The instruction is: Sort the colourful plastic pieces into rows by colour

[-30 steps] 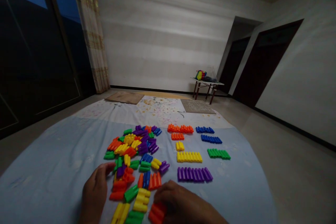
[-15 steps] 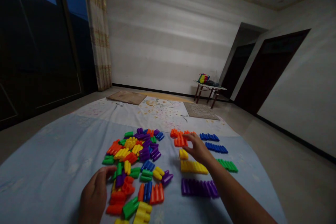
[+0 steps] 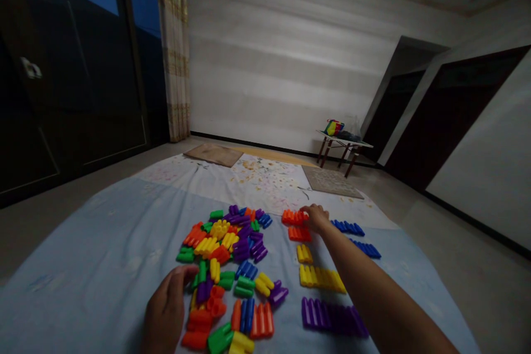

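Note:
My right hand (image 3: 316, 218) reaches to the right end of the back row of orange bullet-shaped plastic blocks (image 3: 292, 217), its fingers closed on that end. A shorter orange row (image 3: 298, 234) lies just in front. Nearer to me are a yellow pair (image 3: 304, 254), a long yellow row (image 3: 319, 278) and a purple row (image 3: 327, 316), partly behind my forearm. My left hand (image 3: 166, 301) rests at the left edge of a mixed pile, fingers curled together beside a green block (image 3: 202, 272) and a purple one (image 3: 204, 291). Anything between those fingers is hidden.
Loose mixed blocks (image 3: 220, 229) spread over the light blue cloth (image 3: 99, 254). Two blue rows (image 3: 347, 227) lie right of my right hand. Farther off are a brown mat (image 3: 213, 155), a grey mat (image 3: 332, 181) and a small table (image 3: 346, 140) with a colourful bag.
My right hand has moved from the front orange row to the right end of the back one. The front orange blocks now lie free. The view has turned slightly left.

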`<state>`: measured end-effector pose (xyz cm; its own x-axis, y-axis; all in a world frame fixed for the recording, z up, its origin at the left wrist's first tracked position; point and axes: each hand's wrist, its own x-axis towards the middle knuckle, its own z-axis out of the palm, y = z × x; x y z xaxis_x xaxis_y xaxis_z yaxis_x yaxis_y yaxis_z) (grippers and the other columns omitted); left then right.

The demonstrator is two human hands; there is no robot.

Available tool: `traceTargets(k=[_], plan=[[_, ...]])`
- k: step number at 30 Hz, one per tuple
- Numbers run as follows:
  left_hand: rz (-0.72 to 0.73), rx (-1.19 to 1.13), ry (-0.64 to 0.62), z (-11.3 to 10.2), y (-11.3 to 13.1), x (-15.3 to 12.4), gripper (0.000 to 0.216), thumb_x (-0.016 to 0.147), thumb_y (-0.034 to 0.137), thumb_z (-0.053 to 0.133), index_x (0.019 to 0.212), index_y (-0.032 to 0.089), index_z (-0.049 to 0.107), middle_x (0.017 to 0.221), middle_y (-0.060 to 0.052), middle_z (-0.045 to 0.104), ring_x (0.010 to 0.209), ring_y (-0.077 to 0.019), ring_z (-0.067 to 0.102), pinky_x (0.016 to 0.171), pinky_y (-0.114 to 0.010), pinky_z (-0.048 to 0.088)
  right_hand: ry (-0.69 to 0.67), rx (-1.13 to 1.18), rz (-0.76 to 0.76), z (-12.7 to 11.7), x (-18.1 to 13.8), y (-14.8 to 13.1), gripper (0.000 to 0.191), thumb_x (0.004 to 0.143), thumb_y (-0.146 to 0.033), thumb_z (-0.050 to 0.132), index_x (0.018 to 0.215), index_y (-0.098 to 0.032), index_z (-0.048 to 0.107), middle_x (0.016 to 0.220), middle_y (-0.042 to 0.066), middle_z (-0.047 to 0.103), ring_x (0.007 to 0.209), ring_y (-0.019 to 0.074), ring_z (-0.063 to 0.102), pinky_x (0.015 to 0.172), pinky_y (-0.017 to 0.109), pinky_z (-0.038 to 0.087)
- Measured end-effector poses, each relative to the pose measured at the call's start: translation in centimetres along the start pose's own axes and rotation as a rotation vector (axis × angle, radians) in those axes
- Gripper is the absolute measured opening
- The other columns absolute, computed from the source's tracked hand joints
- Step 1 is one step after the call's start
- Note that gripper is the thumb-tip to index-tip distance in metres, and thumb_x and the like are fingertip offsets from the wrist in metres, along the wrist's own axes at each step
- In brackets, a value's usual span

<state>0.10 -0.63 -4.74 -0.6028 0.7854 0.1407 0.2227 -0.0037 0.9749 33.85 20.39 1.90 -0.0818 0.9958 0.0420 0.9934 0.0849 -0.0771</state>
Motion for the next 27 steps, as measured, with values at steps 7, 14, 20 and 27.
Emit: traceTargets(k=[7, 14, 20, 27], plan=[[0.031, 0.001, -0.018, 0.0, 1.0, -0.5, 0.046, 0.073, 0.059, 0.037, 0.077, 0.019, 0.061, 0.083, -0.006, 0.067, 0.083, -0.0225, 0.062, 0.077, -0.033, 0.051, 0.073, 0.04, -0.043, -1.5, -2.4, -1.3, 0.046, 0.078, -0.024, 0.057, 0.124, -0.025, 0.053, 0.121, 0.012, 0.054, 0.113, 0.0284, 0.044, 0.086, 0.04, 0.034], [0.067, -0.013, -0.022, 0.1, 1.1, -0.7, 0.043, 0.077, 0.054, 0.036, 0.08, 0.018, 0.06, 0.085, -0.007, 0.066, 0.085, -0.0225, 0.062, 0.079, -0.035, 0.05, 0.078, 0.388, -0.519, -1.6, -11.0, -6.5, 0.032, 0.081, -0.027, 0.058, 0.113, -0.024, 0.06, 0.114, 0.008, 0.058, 0.109, 0.0227, 0.048, 0.093, 0.037, 0.035], [0.082, -0.026, -0.014, 0.2, 1.1, -0.4, 0.039, 0.076, 0.051, 0.037, 0.078, 0.019, 0.059, 0.082, -0.007, 0.066, 0.081, -0.0221, 0.062, 0.078, -0.035, 0.05, -0.027, 0.527, -0.642, -0.8, -18.3, -9.9, 0.033, 0.076, -0.019, 0.063, 0.108, -0.027, 0.061, 0.109, 0.005, 0.061, 0.104, 0.022, 0.05, 0.09, 0.038, 0.036], [0.123, -0.033, -0.019, -0.5, 1.5, -1.0, 0.037, 0.076, 0.048, 0.038, 0.078, 0.019, 0.06, 0.081, -0.006, 0.066, 0.081, -0.0214, 0.062, 0.077, -0.034, 0.05, -0.023, 0.583, -0.599, 1.1, -22.3, -10.2, 0.028, 0.076, -0.02, 0.061, 0.103, -0.028, 0.064, 0.106, 0.005, 0.062, 0.102, 0.0241, 0.052, 0.092, 0.043, 0.036]])
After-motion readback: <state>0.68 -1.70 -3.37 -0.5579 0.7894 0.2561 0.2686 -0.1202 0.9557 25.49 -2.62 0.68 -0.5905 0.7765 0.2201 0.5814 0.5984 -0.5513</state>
